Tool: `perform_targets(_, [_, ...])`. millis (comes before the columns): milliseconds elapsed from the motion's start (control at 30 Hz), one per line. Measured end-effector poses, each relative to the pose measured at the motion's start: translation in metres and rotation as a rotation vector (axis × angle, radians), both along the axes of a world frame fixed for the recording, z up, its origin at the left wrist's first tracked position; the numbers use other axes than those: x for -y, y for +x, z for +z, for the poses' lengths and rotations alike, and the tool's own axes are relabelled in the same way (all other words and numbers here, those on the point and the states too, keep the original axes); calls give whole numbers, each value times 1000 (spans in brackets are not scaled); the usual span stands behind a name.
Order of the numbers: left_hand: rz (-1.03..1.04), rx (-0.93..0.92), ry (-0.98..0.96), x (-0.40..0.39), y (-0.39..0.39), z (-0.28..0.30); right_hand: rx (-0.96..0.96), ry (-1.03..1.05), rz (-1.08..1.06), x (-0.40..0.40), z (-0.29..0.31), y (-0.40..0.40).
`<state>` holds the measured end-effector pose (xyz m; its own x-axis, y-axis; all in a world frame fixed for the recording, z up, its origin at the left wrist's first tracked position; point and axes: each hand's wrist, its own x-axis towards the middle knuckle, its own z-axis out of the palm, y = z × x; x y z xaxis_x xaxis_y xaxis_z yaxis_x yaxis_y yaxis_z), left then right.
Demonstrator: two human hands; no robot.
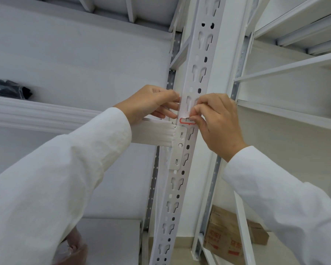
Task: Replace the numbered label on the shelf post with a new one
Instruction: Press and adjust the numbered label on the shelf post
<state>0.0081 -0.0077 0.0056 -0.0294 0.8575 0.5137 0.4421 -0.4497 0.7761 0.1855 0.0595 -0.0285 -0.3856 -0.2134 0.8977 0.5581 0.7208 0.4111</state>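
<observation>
A white slotted shelf post (197, 60) runs from the top to the bottom of the view. A small label with a red border (185, 121) sits on the post just above the beam bracket (178, 148). My right hand (216, 123) pinches the label's upper right edge with thumb and forefinger; the number on it is hidden. My left hand (151, 102) rests against the post's left edge at the same height, fingers curled with their tips on the post. Whether it holds something thin I cannot tell.
A white shelf beam (46, 115) runs left from the bracket. A black bundle (10, 89) lies on the left shelf. Brown cardboard boxes (229, 238) with red print stand on the floor at the lower right. More white shelves (294, 69) are at the right.
</observation>
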Motion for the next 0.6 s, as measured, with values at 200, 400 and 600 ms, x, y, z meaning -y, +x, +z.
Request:
perform_targets(200, [2,2,-2,1,1,0,-45,-47,63,3,-5,7])
perform_targets(400, [10,4,0,2,1,0,-201,-206,120,2,-19,8])
perform_targets(600, [19,13,3,3,3,0,-250,-199,70,2,-23,5])
